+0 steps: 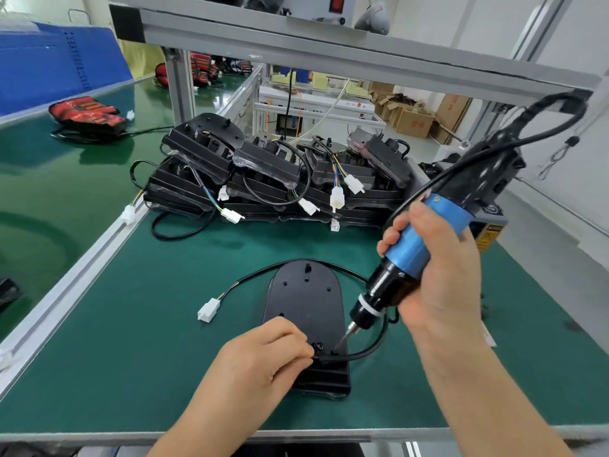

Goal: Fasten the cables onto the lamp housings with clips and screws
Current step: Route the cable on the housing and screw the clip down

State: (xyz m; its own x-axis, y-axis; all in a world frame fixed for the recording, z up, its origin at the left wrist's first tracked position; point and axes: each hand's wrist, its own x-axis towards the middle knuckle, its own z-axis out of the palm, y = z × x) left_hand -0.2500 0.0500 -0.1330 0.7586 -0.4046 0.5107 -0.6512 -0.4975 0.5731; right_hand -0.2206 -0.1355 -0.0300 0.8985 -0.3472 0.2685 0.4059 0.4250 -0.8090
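Observation:
A black lamp housing (306, 301) lies back-up on the green mat near the front edge. Its black cable (369, 351) loops around it and ends in a white connector (209, 310). My left hand (263, 354) pinches the cable against the housing beside a small clip (321, 347). My right hand (435, 275) grips a blue and black electric screwdriver (405, 255), tilted down to the left. Its bit tip (344, 339) hangs just right of the clip, close above the housing.
A pile of several black lamp housings (273, 173) with cables and white connectors fills the back of the mat. A red lamp (87, 115) lies on the green conveyor at left. An aluminium frame rail (329, 44) crosses overhead. A yellow-labelled box (487, 232) stands at right.

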